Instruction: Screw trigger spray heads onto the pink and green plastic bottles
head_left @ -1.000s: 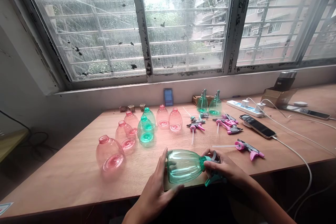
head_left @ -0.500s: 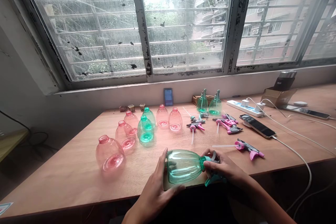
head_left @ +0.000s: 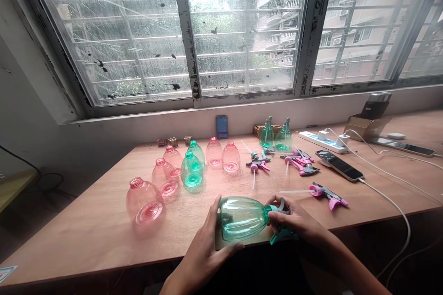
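My left hand (head_left: 204,249) wraps the base of a clear green plastic spray bottle (head_left: 242,219), which lies on its side just above the table's front edge. My right hand (head_left: 294,223) holds the bottle's neck end and a teal trigger spray head (head_left: 283,235), partly hidden by my fingers. Whether the head is screwed on is hidden. Several clear pink bottles (head_left: 144,202) and green bottles (head_left: 192,170) stand on their own further away. The nearest pink trigger sprayer (head_left: 327,196) lies to the right of my right hand.
The wooden table (head_left: 86,235) also bears more pink sprayers (head_left: 300,164), two capped green bottles (head_left: 266,134), a power strip (head_left: 322,142), a phone (head_left: 339,165) and trailing white cables (head_left: 391,212). A barred window (head_left: 242,32) runs along the back.
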Demonstrator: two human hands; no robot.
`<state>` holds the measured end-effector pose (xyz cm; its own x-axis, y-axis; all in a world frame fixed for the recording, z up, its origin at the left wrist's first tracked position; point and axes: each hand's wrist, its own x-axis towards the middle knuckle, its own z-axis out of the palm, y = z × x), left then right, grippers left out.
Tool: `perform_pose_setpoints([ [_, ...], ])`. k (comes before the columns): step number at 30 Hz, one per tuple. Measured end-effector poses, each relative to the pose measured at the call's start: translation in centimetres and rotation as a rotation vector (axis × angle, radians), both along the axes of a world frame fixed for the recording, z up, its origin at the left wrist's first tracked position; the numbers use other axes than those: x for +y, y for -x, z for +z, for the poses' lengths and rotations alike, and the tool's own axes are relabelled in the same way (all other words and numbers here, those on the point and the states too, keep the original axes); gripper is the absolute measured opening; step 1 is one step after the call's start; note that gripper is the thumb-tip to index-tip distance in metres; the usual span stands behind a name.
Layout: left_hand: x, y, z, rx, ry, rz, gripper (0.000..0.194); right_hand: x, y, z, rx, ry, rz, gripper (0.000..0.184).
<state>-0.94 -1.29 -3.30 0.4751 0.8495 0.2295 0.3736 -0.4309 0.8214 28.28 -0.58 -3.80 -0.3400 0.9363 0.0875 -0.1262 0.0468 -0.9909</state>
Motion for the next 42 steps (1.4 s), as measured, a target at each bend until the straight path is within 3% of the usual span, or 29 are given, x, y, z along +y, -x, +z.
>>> perform_pose_setpoints([
  [42,-0.11,-0.45,-0.01,-0.003,-0.122,-0.026,0.097,0.13,-0.07,-0.09,-0.002,-0.009,0.002,0.040],
])
